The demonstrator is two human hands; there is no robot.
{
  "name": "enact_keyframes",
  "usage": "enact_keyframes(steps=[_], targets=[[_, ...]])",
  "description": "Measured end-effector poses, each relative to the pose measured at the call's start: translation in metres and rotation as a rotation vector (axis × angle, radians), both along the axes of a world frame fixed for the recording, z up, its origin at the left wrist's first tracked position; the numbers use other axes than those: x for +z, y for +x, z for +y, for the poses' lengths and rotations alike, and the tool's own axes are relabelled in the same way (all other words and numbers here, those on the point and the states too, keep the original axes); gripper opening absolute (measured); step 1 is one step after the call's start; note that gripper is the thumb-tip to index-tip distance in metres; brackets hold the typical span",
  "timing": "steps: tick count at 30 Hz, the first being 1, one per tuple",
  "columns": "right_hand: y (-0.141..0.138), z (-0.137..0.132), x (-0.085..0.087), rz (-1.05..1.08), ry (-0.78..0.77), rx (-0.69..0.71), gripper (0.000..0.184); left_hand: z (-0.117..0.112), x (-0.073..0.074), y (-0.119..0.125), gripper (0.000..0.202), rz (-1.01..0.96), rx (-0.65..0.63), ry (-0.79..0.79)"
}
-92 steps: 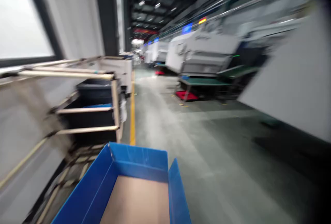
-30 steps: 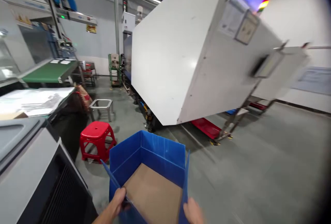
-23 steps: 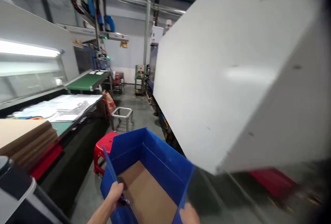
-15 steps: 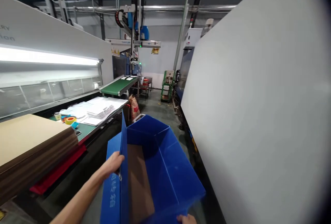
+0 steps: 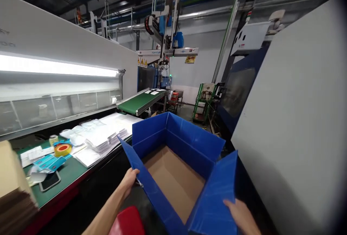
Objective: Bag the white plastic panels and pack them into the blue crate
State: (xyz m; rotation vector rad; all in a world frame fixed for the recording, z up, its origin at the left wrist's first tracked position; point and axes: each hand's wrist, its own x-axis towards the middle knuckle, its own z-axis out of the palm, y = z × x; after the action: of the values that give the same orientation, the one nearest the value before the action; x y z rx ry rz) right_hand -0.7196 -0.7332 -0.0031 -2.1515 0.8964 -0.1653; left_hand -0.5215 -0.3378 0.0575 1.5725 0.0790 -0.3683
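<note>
A large blue box (image 5: 189, 133) with its top flaps standing up is in front of me. A flat brown cardboard sheet (image 5: 173, 177) covers its bottom. My left hand (image 5: 130, 180) is closed around the edge of the box's near left flap. At the near right, my right hand (image 5: 240, 211) grips the right flap, with the thumb on its inner face and the other fingers hidden behind it. The box is held in the air between my two hands, above a red stool-like object (image 5: 128, 222).
To the left, a green worktable (image 5: 67, 177) holds paper stacks (image 5: 103, 141), yellow tape (image 5: 63, 149), a phone (image 5: 50, 181) and cardboard sheets (image 5: 16, 191). A green conveyor (image 5: 141, 101) slopes beyond it. A white machine panel (image 5: 292, 119) stands close on the right.
The box has turned and levelled, so its brown bottom shows more fully. My right hand has moved up and right with it. The camera has swung left, bringing the red object into view.
</note>
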Motion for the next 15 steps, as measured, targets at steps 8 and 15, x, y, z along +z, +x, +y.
enact_keyframes(steps=[8,15], targets=[[0.276,-0.192,-0.048,-0.027,0.032,0.062,0.031,-0.173,-0.127,0.241,0.015,0.042,0.106,-0.015],[0.512,-0.297,-0.12,0.043,0.033,0.154,0.024,-0.259,-0.204,0.403,0.024,0.13,0.242,0.063]])
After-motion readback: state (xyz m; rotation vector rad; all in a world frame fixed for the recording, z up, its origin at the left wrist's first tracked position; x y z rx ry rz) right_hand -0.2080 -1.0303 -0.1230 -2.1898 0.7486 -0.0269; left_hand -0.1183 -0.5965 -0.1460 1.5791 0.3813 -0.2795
